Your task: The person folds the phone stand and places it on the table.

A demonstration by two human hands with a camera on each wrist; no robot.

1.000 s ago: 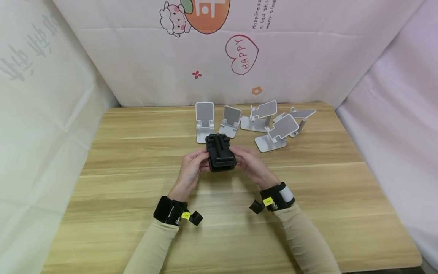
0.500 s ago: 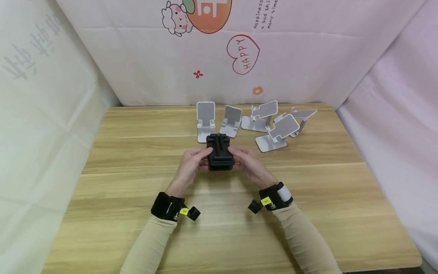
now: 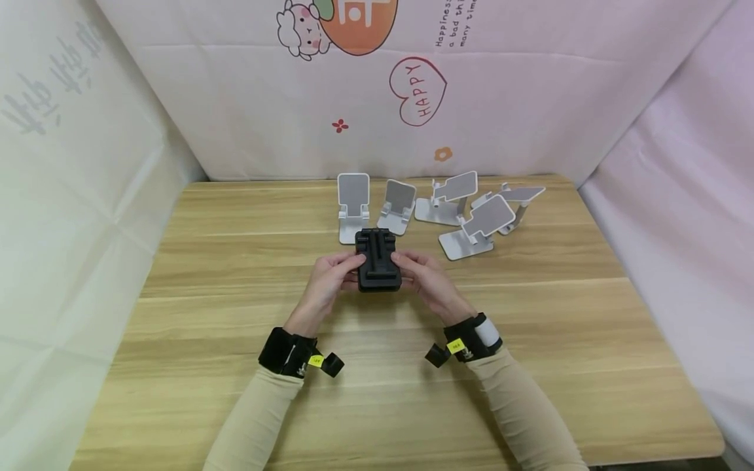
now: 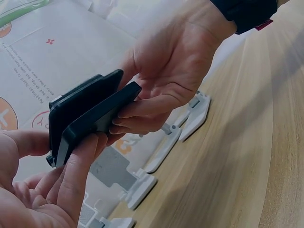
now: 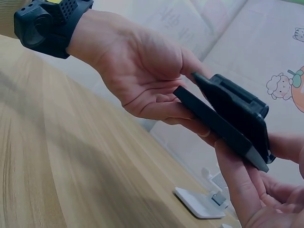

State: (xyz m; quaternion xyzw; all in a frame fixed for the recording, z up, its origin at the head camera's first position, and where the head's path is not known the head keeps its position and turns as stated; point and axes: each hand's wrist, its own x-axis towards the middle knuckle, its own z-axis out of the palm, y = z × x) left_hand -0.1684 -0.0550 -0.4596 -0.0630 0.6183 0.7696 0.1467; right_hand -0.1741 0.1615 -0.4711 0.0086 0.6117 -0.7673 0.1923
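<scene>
A black folding phone stand [image 3: 379,261] is held up over the table by both hands. My left hand [image 3: 326,282] grips its left side in the head view, thumb on the upper face and fingers beneath. On the opposite side my right hand [image 3: 432,284] pinches the edge the same way. Both wrist views show the stand's [image 4: 92,114] two plates lying nearly parallel, with a narrow wedge of gap between them. From the right wrist, the stand's [image 5: 228,126] hinge end points toward the lower right.
Several white phone stands with grey pads stand unfolded at the table's back: one upright stand [image 3: 353,196], a smaller stand [image 3: 398,199] beside it, and a tilted stand [image 3: 487,219] among others at right. A printed cloth [image 3: 518,98] hangs behind the wooden table [image 3: 206,294].
The black phone stand has turned slightly and now lies straighter, its two plates looking closer together in the head view. Both hands keep their hold, the left wrist shifting slightly left.
</scene>
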